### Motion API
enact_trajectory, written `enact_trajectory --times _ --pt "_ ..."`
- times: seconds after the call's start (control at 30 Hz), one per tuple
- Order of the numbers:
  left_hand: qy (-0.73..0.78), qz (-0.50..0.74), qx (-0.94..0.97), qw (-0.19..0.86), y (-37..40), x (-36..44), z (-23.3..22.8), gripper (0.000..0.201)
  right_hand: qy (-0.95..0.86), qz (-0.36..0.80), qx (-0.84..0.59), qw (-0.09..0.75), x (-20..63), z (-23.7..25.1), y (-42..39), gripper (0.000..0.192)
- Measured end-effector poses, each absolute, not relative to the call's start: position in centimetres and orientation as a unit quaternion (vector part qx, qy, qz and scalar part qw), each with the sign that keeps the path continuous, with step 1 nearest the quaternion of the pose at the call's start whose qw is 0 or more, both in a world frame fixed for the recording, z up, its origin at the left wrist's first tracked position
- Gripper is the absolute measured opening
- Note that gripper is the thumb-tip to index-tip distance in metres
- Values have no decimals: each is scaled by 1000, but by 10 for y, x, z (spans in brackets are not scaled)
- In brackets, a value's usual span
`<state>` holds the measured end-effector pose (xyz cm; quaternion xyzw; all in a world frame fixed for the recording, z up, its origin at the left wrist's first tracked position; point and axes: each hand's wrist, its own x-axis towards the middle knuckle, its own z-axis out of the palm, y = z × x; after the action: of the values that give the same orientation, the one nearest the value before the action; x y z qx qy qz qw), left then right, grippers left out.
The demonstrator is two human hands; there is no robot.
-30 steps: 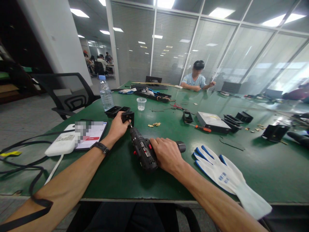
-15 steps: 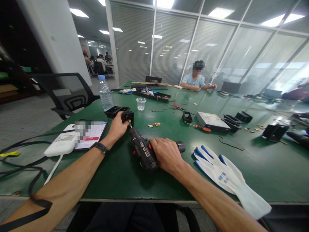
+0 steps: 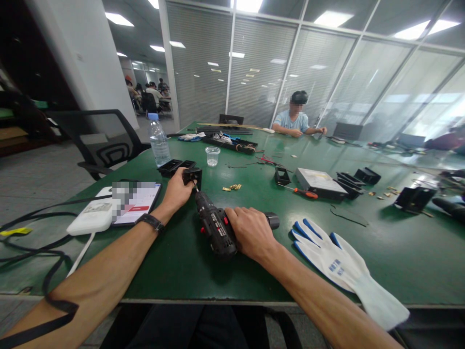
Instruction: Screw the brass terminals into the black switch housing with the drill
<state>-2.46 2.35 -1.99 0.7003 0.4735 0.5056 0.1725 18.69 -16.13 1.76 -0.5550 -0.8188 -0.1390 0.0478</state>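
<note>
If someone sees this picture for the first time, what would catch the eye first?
Probably the black and red cordless drill at the centre, gripped by the right hand, its bit against a small black plastic bracket held by the left hand. Next, the white and blue work gloves lying to the right on the green table.

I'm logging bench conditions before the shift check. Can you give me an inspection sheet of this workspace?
Surface: glossy green table, no spills seen.
Job's things: black-and-red cordless drill, bit against small black bracket.
Clutter: white-and-blue work gloves, brass screws, orange-handled screwdriver, clear plastic cup.
Hands: left hand steadies the bracket; right hand grips the drill.
Cables: black cables at the left edge.
Surroundings: seated person at the far end.
</note>
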Motion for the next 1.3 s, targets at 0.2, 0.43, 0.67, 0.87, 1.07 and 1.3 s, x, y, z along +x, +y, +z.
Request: enact_trajectory --times 0.2,0.43,0.67,0.87,1.07,1.3 --pt "467 510 699 181 26 -25 -22 38 -821 -141 -552 50 187 16 -161 31" --pt "468 511 698 184 26 -25 -22 39 -821 -142 -550 53 187 16 -161 32" --pt "471 509 699 174 23 -25 -20 39 -820 -141 -552 52 187 17 -162 33" --pt "471 507 699 178 22 -25 -19 39 -820 -137 -553 51 187 18 -162 34" --pt "472 506 699 179 20 -24 -18 39 -818 -132 -557 49 186 19 -161 34" --pt "470 507 702 171 20 -24 -17 37 -818 -128 -560 44 185 20 -163 33"
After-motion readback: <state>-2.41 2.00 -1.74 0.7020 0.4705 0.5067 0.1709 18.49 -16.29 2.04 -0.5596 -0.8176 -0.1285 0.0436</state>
